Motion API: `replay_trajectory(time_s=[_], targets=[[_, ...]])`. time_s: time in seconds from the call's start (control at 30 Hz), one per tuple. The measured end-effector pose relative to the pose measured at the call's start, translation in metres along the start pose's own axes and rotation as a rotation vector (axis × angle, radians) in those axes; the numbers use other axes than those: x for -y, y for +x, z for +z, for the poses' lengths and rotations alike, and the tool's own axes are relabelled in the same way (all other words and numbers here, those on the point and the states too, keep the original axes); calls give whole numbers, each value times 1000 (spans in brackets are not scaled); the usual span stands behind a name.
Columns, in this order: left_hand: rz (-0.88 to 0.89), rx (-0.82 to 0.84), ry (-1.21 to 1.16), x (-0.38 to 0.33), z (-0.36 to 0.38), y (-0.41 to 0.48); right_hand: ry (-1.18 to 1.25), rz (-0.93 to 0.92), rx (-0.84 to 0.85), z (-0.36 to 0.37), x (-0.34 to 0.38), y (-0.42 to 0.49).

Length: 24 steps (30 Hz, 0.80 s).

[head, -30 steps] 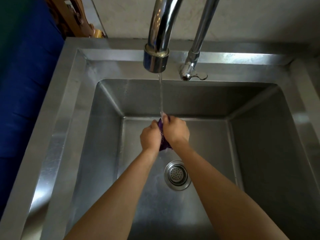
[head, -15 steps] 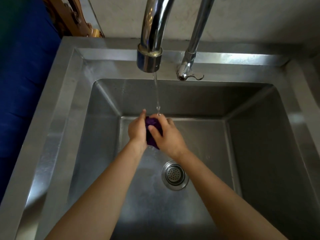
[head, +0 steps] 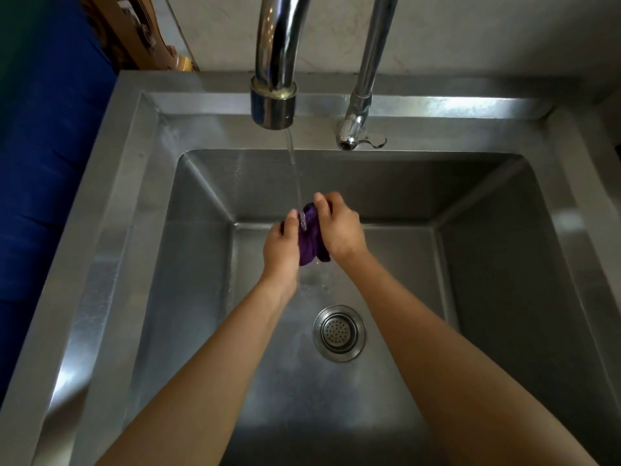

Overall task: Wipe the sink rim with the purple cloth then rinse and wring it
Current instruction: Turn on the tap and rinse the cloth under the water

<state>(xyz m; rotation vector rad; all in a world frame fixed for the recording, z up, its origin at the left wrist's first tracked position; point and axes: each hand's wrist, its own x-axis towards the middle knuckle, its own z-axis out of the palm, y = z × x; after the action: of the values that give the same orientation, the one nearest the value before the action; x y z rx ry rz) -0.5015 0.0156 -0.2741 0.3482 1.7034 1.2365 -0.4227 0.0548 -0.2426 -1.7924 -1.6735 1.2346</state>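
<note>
Purple cloth (head: 311,235) bunched at frame centre between left hand (head: 281,248) and right hand (head: 340,228), both closed on it, directly under tap stream (head: 295,176) above sink basin (head: 201,264), evidently for rinsing.

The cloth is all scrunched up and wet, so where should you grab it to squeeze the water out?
Grab the cloth at its two ends, one hand from each side. It is bunched into a short roll under the water stream, with the left hand on its near-left end and the right hand on its far-right end. That probably lets the hands twist opposite ways.
</note>
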Motion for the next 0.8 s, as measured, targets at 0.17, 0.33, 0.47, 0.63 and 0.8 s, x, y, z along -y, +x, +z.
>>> replay_trajectory(time_s=[0.17, 0.33, 0.47, 0.63, 0.8], targets=[[-112, 204, -389, -4, -26, 13, 124, -116, 162, -4, -9, -18], [-260, 246, -381, 0, -25, 8, 196, -273, 244, -8, -19, -41], [-274, 229, -448, 4, -23, 14, 442, 3, 79, -9, -19, -35], [-182, 357, -616, 0, -23, 6, 121, 26, 228, -1, -17, -19], [-278, 330, -489, -4, -17, 6, -76, -194, 67, 1, -8, -40]])
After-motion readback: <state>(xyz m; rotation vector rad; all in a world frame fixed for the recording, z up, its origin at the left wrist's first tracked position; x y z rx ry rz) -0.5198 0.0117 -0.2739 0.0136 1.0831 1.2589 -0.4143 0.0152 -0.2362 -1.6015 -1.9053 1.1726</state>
